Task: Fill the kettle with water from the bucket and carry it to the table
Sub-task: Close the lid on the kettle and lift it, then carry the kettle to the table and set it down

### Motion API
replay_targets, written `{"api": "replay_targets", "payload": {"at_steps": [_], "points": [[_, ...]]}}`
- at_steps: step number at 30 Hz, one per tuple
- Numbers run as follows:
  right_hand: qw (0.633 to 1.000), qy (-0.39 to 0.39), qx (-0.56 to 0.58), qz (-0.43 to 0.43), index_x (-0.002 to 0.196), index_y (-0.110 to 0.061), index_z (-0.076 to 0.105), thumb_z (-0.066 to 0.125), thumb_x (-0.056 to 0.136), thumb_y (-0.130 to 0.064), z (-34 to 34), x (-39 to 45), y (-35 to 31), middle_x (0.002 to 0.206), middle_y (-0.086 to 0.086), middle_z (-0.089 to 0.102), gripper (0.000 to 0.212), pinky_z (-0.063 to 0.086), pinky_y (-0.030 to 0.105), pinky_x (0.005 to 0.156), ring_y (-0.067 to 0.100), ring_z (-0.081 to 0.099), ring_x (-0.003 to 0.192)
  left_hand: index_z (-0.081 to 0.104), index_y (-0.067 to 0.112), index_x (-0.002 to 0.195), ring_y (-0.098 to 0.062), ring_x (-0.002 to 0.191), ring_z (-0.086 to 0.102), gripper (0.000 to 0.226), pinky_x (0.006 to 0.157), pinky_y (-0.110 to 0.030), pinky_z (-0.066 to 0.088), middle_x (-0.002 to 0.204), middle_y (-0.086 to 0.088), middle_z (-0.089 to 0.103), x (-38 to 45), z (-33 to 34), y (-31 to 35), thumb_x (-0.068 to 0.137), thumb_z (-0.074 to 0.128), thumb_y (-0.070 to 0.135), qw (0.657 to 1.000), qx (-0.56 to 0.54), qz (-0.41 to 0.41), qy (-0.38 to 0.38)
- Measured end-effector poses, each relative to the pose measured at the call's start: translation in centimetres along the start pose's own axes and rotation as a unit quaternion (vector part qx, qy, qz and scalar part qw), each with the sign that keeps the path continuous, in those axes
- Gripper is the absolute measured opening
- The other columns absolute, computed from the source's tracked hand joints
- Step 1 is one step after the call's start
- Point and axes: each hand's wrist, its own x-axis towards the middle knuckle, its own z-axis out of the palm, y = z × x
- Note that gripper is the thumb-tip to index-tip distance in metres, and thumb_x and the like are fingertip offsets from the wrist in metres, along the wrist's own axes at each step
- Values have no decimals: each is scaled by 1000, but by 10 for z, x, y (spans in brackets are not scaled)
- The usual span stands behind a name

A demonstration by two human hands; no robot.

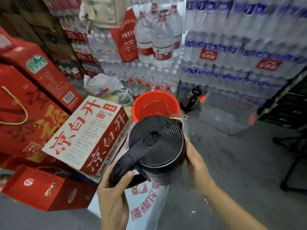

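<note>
A black electric kettle (157, 143) with a ribbed lid, shut, hangs in the air just in front of a red bucket (155, 105) that holds water. My left hand (113, 193) grips the kettle's black handle at the lower left. Against the kettle's right side lies my right hand (195, 161), steadying the body. Water drips from the kettle's spout side and from my right wrist. The bucket stands on the floor beyond the kettle.
Red and white cartons (89, 135) and red gift boxes (46, 188) crowd the left. Stacked packs of bottled water (240, 52) form a wall behind. A dark bottle (191, 98) stands right of the bucket. Grey floor (232, 163) opens to the right, with black furniture legs (292, 171).
</note>
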Motion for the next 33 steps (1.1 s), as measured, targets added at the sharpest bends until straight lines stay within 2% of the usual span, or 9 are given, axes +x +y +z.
{"api": "replay_targets", "payload": {"at_steps": [4,8,12,16,19,24,27,30,33], "points": [[997,47,-25,-61,154,-28,37,62,83,-68,-36,-22,-63,158,-16,40,85,22,36,122,4,31,148,77,23,88,-12,82,69,75,70,-20,54,86,3,76,-4,66,35,18,95,44,996,16,1,-89],[991,104,-15,-86,147,-36,38,71,78,-62,-79,-57,-121,145,-31,51,81,40,13,105,-6,42,139,76,22,91,-14,84,68,69,72,-22,54,89,1,74,-20,139,62,28,95,40,980,45,21,-191],[980,156,-39,-115,156,-29,30,85,66,-55,-126,-100,-170,154,-11,48,109,41,31,111,8,45,141,77,25,88,-11,82,66,41,72,-20,52,85,7,74,-52,213,71,48,83,15,953,61,37,-294],[966,211,-48,-142,157,-27,30,93,53,-52,-175,-143,-210,156,-9,46,125,43,20,107,6,44,141,76,22,90,-13,83,66,43,77,-24,52,86,5,74,-97,276,66,48,82,22,937,50,11,-347],[950,259,-51,-165,154,-30,33,95,47,-52,-217,-184,-235,148,-17,53,126,44,13,100,-2,49,135,78,25,89,-14,83,66,41,77,-23,51,86,5,75,-142,322,56,52,85,9,916,52,-4,-399],[918,345,-94,-173,155,-25,34,95,48,-42,-285,-263,-262,149,-11,52,124,43,23,110,0,49,135,78,31,92,-15,91,69,56,78,-24,51,93,6,76,-220,389,31,39,93,38,883,50,-52,-464],[892,402,-106,-177,154,-22,37,94,52,-38,-320,-310,-270,148,-10,54,117,41,25,112,2,49,136,78,29,94,-24,100,66,45,88,-34,49,97,3,76,-269,425,9,50,88,25,861,62,-77,-499],[867,453,-99,-184,153,-22,38,92,57,-27,-351,-352,-273,145,-14,55,110,42,9,102,-3,48,134,77,29,96,-19,95,65,46,87,-31,50,95,5,75,-315,455,-14,52,89,30,827,73,-93,-550],[841,502,-83,-185,154,-23,36,96,51,-37,-381,-382,-272,147,-13,55,120,38,21,112,0,47,137,76,27,97,-18,94,64,41,87,-33,48,96,3,75,-352,486,-38,58,84,17,796,76,-125,-588]]}}
